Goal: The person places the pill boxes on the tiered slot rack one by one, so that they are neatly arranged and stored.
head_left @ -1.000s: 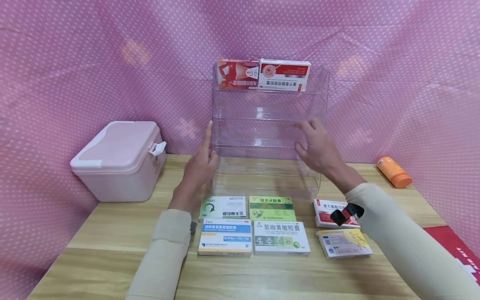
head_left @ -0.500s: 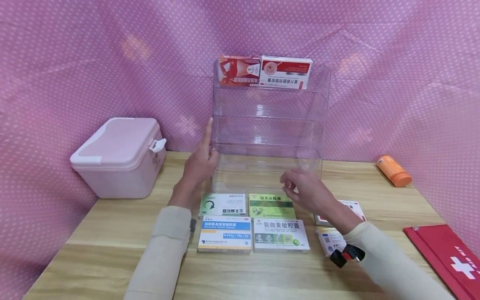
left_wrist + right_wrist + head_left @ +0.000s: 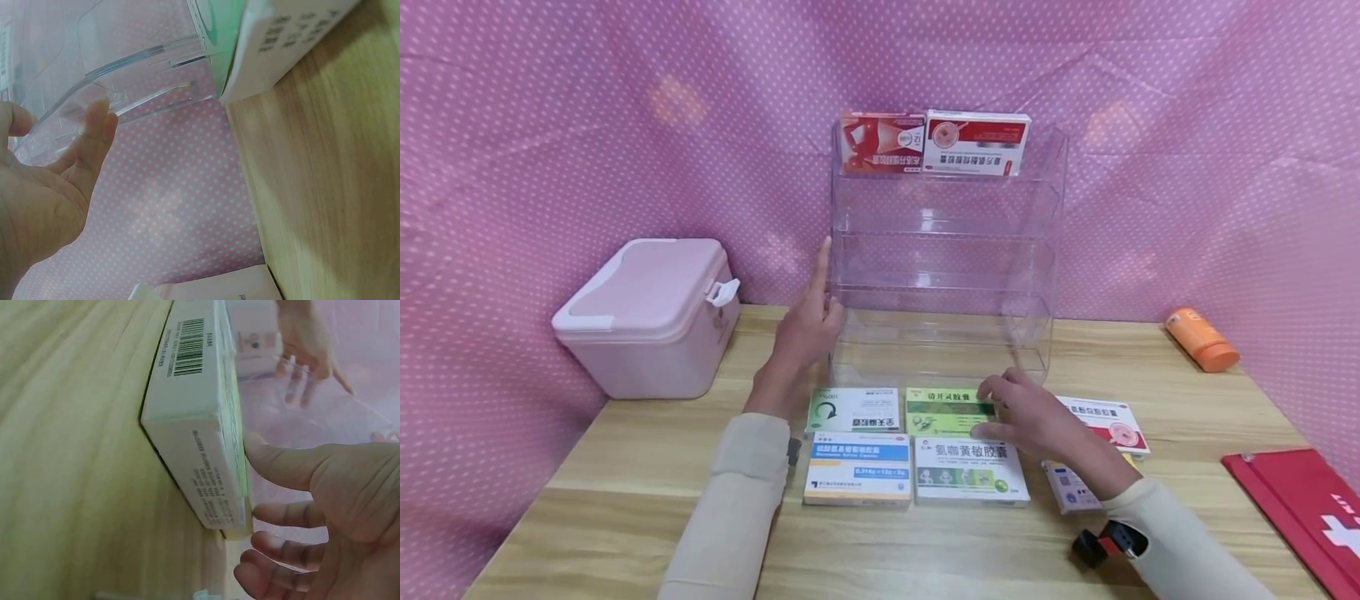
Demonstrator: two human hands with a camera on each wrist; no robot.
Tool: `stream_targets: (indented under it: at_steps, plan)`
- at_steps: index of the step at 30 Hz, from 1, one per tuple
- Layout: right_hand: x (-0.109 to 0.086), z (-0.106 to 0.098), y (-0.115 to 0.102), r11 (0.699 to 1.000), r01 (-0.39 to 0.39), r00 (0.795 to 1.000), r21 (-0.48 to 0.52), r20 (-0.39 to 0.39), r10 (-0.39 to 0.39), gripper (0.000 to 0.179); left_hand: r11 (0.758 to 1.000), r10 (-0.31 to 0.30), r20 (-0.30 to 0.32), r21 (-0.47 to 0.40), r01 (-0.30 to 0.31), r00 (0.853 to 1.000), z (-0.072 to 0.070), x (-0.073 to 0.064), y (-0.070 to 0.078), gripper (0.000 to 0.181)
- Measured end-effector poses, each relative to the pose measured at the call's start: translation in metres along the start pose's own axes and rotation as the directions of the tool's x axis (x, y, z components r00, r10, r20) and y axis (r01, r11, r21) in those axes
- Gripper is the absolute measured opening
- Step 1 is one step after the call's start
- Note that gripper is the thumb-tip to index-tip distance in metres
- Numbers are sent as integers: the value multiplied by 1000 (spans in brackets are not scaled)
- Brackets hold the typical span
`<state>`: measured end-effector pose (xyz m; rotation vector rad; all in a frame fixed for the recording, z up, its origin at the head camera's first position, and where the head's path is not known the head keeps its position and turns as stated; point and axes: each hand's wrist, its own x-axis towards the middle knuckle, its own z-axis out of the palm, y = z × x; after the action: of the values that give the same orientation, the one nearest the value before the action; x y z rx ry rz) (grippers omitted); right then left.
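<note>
My left hand [image 3: 807, 327] rests at the left side of a clear tiered display rack [image 3: 943, 262], index finger pointing up along its edge. In the left wrist view the fingertips touch the clear plastic. My right hand [image 3: 1033, 417] hovers low over a green medicine box [image 3: 943, 410], fingers spread at its right end. The right wrist view shows the thumb and fingertips close to that box's edge; whether they touch is unclear. In front lies a white-and-green medicine box [image 3: 970, 475]. Beside them are a white box with a green arrow [image 3: 854, 410] and a blue-and-white box [image 3: 857, 471].
A red box [image 3: 882, 143] and a red-and-white box [image 3: 976, 143] stand on the rack's top tier. To the right lie another red-and-white box [image 3: 1112, 427] and a partly covered yellowish box [image 3: 1071, 487]. Around are a pink case [image 3: 647, 321], an orange bottle [image 3: 1201, 339] and a red pouch [image 3: 1296, 504].
My right hand has come down from the rack's middle tiers to the green medicine box, its fingers spreading. My left hand keeps its place at the rack's side.
</note>
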<state>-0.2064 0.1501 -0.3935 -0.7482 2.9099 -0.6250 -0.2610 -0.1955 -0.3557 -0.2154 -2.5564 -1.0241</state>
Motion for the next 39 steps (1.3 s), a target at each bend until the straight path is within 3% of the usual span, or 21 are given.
stream_targets:
  at_steps: [9,14,22,28,39]
  plan:
    - [-1,-2,2,983,-137,986,125,111,124,59,1000,-11,7,0,11,1000,-1,0,3,89]
    - [-3,-3,1,969,-161,979,185,152,134,62,1000,-17,11,5,17,1000,0,-1,2,89]
    - [-4,-5,3,965,-127,976,230,203,80,74,1000,4,-2,3,-4,1000,0,0,1,88]
    - [-6,-6,6,964,-62,967,258,253,-6,85,1000,17,-3,-3,-17,1000,0,-1,0,89]
    - [-6,-5,7,942,-33,981,335,190,-33,71,1000,30,-10,-4,-30,1000,2,-1,-1,88]
